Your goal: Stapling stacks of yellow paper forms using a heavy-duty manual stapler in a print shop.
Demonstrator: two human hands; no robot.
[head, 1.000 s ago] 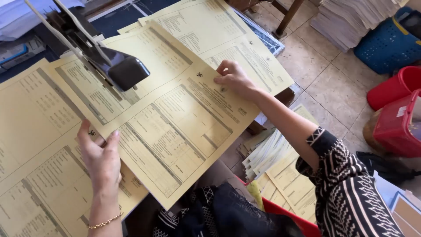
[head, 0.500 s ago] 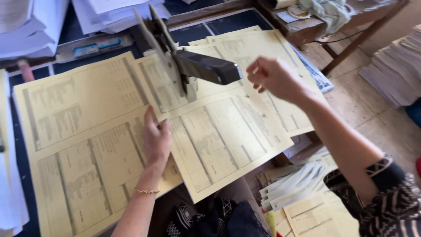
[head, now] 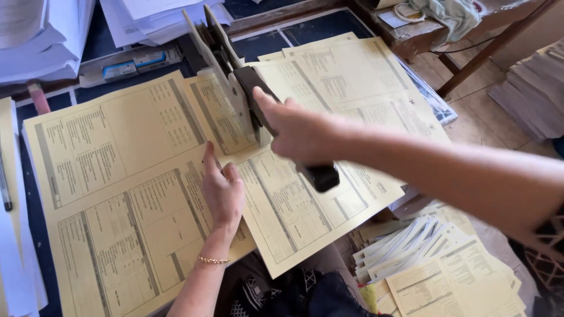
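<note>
1. A large long-arm stapler, black with pale metal arms, sits on a dark surface and serves as the landmark here.
2. The right hand rests on top of the stapler's black lever, fingers curled down over it; whether it grips the lever fully or only presses on it is hard to tell from this angle.
3. The lever's black end sticks out beyond that hand, toward the viewer.
4. Under the stapler lies a yellow printed sheet, which overhangs the surface's near edge.
5. The left hand, wearing a thin gold bracelet, lies flat and open on the paper just left of the stapler, fingers extended toward it.
6. Left of the stapler lies a stack of yellow sheets of the same kind.
7. Beyond the stapler lie more yellow forms.
8. Behind the stapler, at the far left, are piles of white paper.
9. Below and right of the stapler, loose yellow and white papers lie on the floor.
</note>
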